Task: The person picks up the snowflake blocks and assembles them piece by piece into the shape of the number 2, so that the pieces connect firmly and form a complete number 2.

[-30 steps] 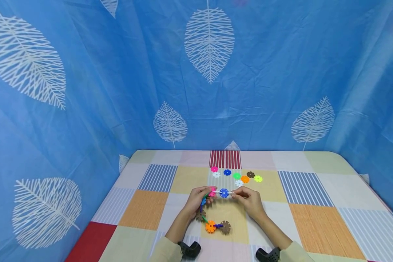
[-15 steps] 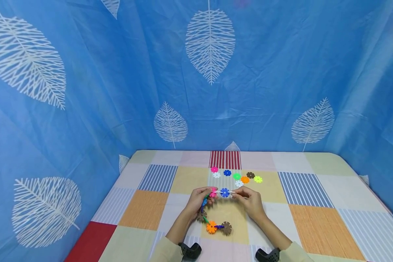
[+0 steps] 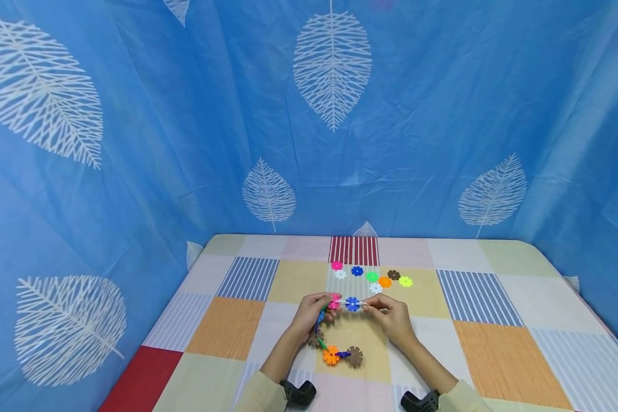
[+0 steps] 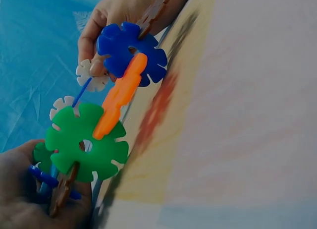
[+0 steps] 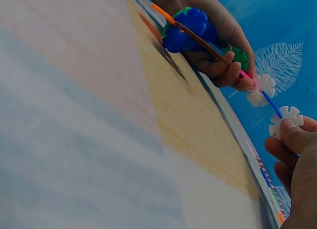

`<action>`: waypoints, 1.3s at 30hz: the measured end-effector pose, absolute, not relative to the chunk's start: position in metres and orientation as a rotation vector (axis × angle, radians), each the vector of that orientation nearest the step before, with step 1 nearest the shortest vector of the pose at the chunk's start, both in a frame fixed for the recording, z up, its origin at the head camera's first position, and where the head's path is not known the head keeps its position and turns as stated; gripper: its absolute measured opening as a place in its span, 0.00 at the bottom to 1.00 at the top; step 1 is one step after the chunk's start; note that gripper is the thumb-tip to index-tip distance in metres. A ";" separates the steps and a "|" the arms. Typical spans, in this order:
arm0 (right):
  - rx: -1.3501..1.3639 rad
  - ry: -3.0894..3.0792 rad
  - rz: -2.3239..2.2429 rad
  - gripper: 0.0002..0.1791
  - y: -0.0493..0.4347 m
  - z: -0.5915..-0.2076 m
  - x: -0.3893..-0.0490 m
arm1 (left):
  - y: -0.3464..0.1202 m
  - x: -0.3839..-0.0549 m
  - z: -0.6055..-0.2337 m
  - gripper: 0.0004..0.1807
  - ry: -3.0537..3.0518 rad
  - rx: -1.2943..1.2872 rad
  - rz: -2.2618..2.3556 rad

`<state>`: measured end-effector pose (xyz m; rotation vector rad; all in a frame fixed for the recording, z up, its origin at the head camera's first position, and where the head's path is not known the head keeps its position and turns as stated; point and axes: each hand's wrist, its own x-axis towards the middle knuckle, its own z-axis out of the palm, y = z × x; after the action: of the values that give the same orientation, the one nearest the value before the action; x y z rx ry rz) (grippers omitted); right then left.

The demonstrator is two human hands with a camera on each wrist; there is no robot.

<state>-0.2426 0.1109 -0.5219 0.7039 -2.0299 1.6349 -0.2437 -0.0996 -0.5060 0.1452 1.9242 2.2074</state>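
A chain of slotted flower-shaped plastic discs runs between the two hands. In the head view my left hand [image 3: 309,313] pinches the chain at a pink disc [image 3: 335,301]. From there a blue disc [image 3: 352,304] leads across to my right hand [image 3: 393,317]. Its thumb and fingers pinch a white disc [image 5: 286,122], the chain's end, in the right wrist view; another white disc [image 5: 261,90] joins the blue one's other side. Below my left hand the chain curves down through a brown disc [image 3: 316,338] and an orange disc [image 3: 332,356] to a last brown disc [image 3: 355,357].
Beyond the hands, several loose discs lie on the patchwork tablecloth [image 3: 486,347], among them a pink one [image 3: 337,266], a green one [image 3: 373,277] and a yellow one [image 3: 405,281]. A blue leaf-patterned curtain [image 3: 417,143] surrounds the table's back and sides.
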 end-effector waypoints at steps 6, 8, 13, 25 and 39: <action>0.752 -1.992 1.563 0.07 0.110 -0.506 -0.233 | -0.103 -0.249 -0.513 0.20 1.853 0.132 2.173; 0.754 -1.988 1.553 0.08 0.110 -0.504 -0.232 | -0.106 -0.251 -0.512 0.24 1.827 0.137 2.151; 0.798 -1.981 1.555 0.09 0.109 -0.504 -0.233 | -0.112 -0.258 -0.507 0.32 1.816 0.204 2.047; 0.780 -2.080 1.557 0.08 0.112 -0.522 -0.249 | -0.105 -0.271 -0.505 0.20 1.994 0.419 1.800; 0.345 -2.478 0.907 0.13 0.130 -0.535 -0.279 | -0.103 -0.274 -0.505 0.17 1.961 0.368 1.829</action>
<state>-0.2791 0.1302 -0.5348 0.3447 -2.4782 0.9070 -0.2743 -0.1033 -0.5053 0.3682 1.9611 1.8292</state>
